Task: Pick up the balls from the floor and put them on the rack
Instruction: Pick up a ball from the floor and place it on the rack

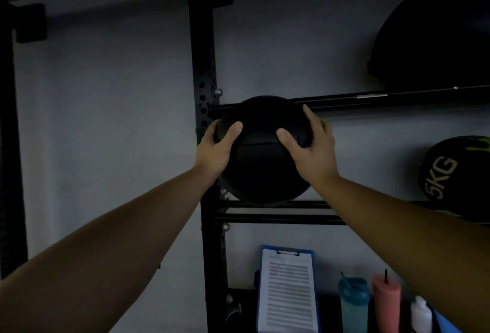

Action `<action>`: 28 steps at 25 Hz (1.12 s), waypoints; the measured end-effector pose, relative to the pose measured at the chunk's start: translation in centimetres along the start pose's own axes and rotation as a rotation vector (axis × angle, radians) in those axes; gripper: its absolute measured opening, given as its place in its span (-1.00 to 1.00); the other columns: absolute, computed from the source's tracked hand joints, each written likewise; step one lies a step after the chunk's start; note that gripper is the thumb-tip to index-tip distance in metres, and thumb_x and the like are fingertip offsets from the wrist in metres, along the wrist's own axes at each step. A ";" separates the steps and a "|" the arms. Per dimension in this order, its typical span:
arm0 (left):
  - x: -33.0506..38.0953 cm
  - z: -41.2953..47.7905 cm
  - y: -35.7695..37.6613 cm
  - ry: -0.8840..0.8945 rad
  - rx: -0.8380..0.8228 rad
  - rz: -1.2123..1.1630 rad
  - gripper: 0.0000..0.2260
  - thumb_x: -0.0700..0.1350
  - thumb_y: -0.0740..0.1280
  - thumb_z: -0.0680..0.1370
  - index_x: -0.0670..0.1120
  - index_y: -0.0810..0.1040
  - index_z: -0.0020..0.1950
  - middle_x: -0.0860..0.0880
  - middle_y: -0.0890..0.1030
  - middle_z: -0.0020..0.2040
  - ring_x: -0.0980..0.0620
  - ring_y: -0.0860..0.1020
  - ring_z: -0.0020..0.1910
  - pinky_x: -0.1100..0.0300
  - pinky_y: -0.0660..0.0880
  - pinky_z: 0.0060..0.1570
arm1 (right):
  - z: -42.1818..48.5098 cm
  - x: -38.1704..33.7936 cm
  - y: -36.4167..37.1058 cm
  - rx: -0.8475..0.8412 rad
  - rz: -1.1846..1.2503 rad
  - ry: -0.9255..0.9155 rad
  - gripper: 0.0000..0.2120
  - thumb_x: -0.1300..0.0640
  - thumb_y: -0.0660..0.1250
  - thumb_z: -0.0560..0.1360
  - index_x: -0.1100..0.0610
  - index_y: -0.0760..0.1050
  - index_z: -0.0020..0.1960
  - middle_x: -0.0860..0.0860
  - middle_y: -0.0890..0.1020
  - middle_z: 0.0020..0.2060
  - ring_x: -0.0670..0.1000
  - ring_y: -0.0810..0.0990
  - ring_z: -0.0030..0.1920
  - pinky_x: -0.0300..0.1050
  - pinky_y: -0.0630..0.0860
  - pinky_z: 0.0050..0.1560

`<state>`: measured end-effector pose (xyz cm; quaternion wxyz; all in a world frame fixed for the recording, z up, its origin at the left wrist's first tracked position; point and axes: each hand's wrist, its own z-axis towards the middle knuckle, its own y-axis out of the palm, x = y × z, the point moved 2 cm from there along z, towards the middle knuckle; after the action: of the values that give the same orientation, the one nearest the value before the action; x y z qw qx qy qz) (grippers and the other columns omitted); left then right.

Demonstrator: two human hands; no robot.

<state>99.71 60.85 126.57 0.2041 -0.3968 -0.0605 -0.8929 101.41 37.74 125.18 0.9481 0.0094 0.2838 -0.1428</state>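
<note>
a grey wall (119, 120) fills the background of the dim head view, and against it stands a black metal rack (204, 73) with a perforated upright post and pairs of horizontal rails running off to the right. on the upper rails, at the top right corner, sits a big black ball marked 8kg (434, 38), partly cut by the frame edge. on the lower rails to the right rests a black ball marked 5kg (450, 173) with green markings near its top. at the middle of the view a plain black medicine ball (262, 155) with a visible seam sits low against the lower rails, just right of the upright post, its top overlapping the upper rails in the view. the person holds this ball with both bare arms stretched forward: the left hand (216, 151) is spread on its left side with the thumb lying across the front, and the right hand (313, 147) is spread on its right side, thumb on the front and fingers reaching up over the edge. below the rails a blue clipboard (287, 290) with a printed sheet leans upright, and right of it stand a teal bottle (354, 303), a pink cylinder (385, 303) and a small white bottle (420, 315).
</note>
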 end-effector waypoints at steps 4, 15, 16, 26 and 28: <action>-6.7 3.7 0.2 -0.039 -0.038 -0.016 0.01 0.64 0.39 0.21 0.17 0.47 0.56 0.04 0.61 0.33 -0.05 0.61 0.30 0.06 0.58 0.23 | 0.8 5.3 4.5 0.012 -0.052 0.032 -0.09 -0.57 0.33 0.33 -0.29 0.19 0.59 -0.03 0.28 0.49 0.13 0.29 0.50 0.22 0.35 0.46; -24.2 12.9 4.2 0.146 -0.285 0.365 -0.22 0.41 0.20 0.61 0.09 0.12 0.74 -0.07 0.19 0.71 -0.13 0.19 0.68 -0.12 0.21 0.63 | 6.2 23.1 16.0 -0.117 -0.268 0.243 -0.23 -0.55 0.14 0.47 -0.28 0.20 0.60 0.04 0.29 0.54 0.17 0.28 0.51 0.22 0.32 0.48; -25.1 13.2 4.8 0.231 -0.313 0.433 -0.21 0.41 0.20 0.60 0.08 0.12 0.74 -0.06 0.15 0.73 -0.12 0.13 0.70 -0.12 0.17 0.64 | 7.1 24.2 16.3 -0.099 -0.267 0.245 -0.29 -0.50 0.14 0.52 -0.24 0.27 0.59 0.07 0.34 0.51 0.18 0.33 0.50 0.17 0.34 0.47; -27.7 13.8 6.7 0.442 -0.231 0.429 -0.27 0.29 0.32 0.56 0.02 0.32 0.67 -0.07 0.28 0.68 -0.09 0.25 0.65 -0.02 0.23 0.61 | 8.0 28.5 16.5 0.017 -0.154 0.267 -0.31 -0.54 0.15 0.47 -0.25 0.43 0.49 -0.01 0.48 0.40 0.05 0.46 0.40 -0.05 0.42 0.36; -26.3 12.3 6.6 0.307 -0.253 0.471 -0.21 0.37 0.28 0.53 0.11 0.21 0.71 -0.01 0.19 0.72 -0.06 0.21 0.67 -0.03 0.23 0.61 | 6.8 27.8 15.8 -0.059 -0.200 0.306 -0.30 -0.52 0.10 0.52 -0.24 0.29 0.58 0.04 0.40 0.51 0.15 0.39 0.48 0.12 0.38 0.46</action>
<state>126.67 66.47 115.27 0.3610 -0.2826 0.1761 -0.8711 131.61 44.83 114.86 0.8749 -0.0251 0.4282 -0.2247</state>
